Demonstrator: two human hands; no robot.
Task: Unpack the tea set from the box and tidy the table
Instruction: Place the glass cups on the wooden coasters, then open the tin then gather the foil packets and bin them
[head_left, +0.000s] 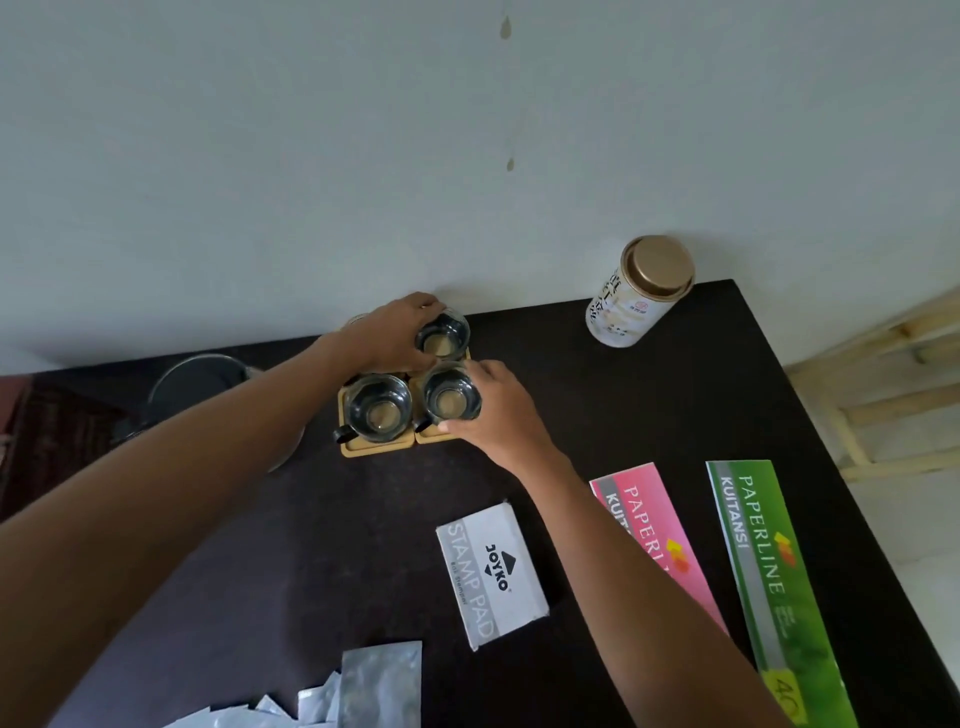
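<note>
Three glass tea cups stand on square wooden coasters near the wall on the dark table (649, 405). My left hand (392, 332) grips the far cup (442, 338) from its left side. My right hand (493, 410) holds the near right cup (451, 399), fingers curled round its right side. The near left cup (378, 408) with a black handle sits untouched on its coaster (358, 449). A glass teapot (197, 384) stands to the left, partly hidden behind my left forearm.
A round tin with a gold lid (641, 291) stands at the back right. A stamp pad box (491, 571), a pink receipt book (654, 540) and a green receipt book (763, 582) lie nearer me. Silver wrappers (363, 691) lie at the front edge.
</note>
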